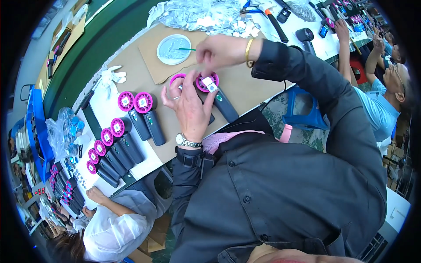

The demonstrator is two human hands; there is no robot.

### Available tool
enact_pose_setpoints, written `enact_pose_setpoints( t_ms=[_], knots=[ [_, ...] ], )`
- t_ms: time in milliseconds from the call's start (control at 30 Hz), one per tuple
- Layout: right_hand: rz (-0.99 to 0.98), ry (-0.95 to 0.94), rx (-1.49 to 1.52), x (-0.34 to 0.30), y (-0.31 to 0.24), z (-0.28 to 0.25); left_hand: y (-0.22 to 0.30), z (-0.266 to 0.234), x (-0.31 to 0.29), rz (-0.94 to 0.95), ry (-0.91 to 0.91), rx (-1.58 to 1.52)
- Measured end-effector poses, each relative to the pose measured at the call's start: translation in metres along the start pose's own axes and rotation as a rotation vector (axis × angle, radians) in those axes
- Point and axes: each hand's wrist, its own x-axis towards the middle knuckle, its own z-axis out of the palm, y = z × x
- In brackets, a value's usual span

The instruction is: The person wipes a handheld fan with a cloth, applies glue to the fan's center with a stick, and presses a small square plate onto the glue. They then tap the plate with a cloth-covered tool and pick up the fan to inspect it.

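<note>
My left hand [190, 109], a watch at its wrist, is over the near side of the cardboard. A small white square piece [212, 87] with a grey spot is at its thumb tip; how the other fingers meet it is unclear. Directly beyond sits a pink-rimmed handheld fan [224, 107] with a dark handle. Another pink fan head [176, 78] is partly hidden behind my left fingers. My right hand [219, 52], with a gold bangle, pinches a thin green stick [187, 49]. The stick's far end reaches over a round white dish [160, 56] smeared with greyish paste.
Two pink-rimmed fans [143, 102] lie left of my left hand, and several more [117, 127] line up toward a co-worker in white [116, 228]. A heap of small white pieces [197, 17] covers the far side. A white glove [112, 79] and a blue stool [303, 107] flank the work area.
</note>
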Motion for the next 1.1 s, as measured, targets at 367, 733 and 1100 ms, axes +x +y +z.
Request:
enact_pose_setpoints(
  t_ms=[367, 733, 1100],
  knots=[
    [0.160, 0.391, -0.272, -0.056, 0.083, -0.030, -0.009, -0.035, -0.011, -0.051, 0.145, 0.027],
    [0.478, 0.435, -0.344, -0.041, 0.108, 0.013, -0.024, -0.032, -0.028, -0.152, 0.145, 0.044],
    [-0.157, 0.354, 0.240, -0.033, -0.005, -0.002, -0.022, -0.026, -0.018, -0.184, 0.070, 0.003]
  ],
)
